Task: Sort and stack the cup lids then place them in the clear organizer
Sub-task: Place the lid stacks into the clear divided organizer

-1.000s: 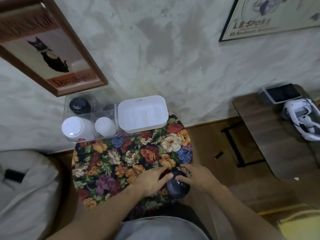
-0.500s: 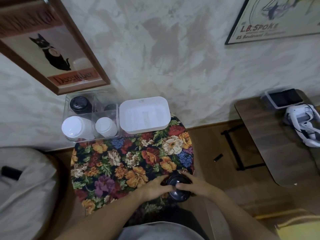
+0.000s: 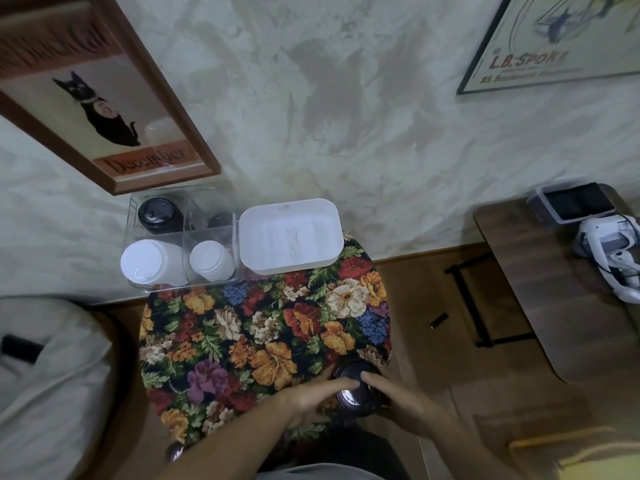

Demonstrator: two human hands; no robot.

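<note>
At the near right rim of the floral bench [image 3: 263, 327], just below you, you are holding a short stack of black lids [image 3: 356, 393] between both hands. Your left hand [image 3: 308, 400] is pinching it, one of its fingers [image 3: 341, 385] lying across the top and the thumb against the far side, while your right hand [image 3: 401, 401] is wrapping the right side with curled fingers. You are, by the look of it, squaring up this dark stack before carrying it off; whether it is resting on the cloth or already lifted I cannot tell. It is sitting very close to the drop, so be drawing it inward as you lift, gripping it from the sides so no lid is sliding loose. A small dark round thing [image 3: 175, 452] is showing at the near left rim, too blurred to name. Ahead, the middle of the cloth is giving you open room. At the far left the clear organizer [image 3: 201, 202] is standing against the wall, white lids [image 3: 149, 263] filling its two front compartments and dark lids [image 3: 159, 214] sitting in the two back ones. The back right one is looking emptier, so you are probably heading there, reaching over the white stacks. The white bin [image 3: 263, 237] is crowding the organizer's right wall, so be coming in from above.
</note>
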